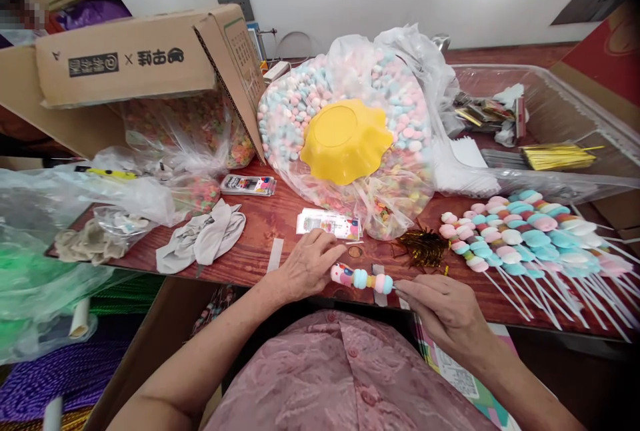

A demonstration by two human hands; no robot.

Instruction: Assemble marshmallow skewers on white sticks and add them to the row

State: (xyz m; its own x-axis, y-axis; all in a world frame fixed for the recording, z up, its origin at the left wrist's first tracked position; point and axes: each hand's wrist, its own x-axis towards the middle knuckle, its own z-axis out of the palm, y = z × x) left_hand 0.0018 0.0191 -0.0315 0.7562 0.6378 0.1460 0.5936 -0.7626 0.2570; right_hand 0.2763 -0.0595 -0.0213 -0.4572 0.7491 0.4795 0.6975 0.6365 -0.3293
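My right hand is closed on the stick end of a marshmallow skewer, held level near the table's front edge. Pink and blue marshmallows run along it, with a printed, colourful piece at the left tip. My left hand rests at the near edge of a stack of small printed wrappers. Its fingers are stretched out and its thumb points toward the skewer's tip. To the right lies a pile of finished-looking marshmallow skewers with white sticks. Gold twist ties sit between that pile and the wrappers.
A yellow wavy bowl lies upside down on a big bag of marshmallows. An open cardboard box stands left, grey cloth before it. At right, a clear tray holds gold ties and packets.
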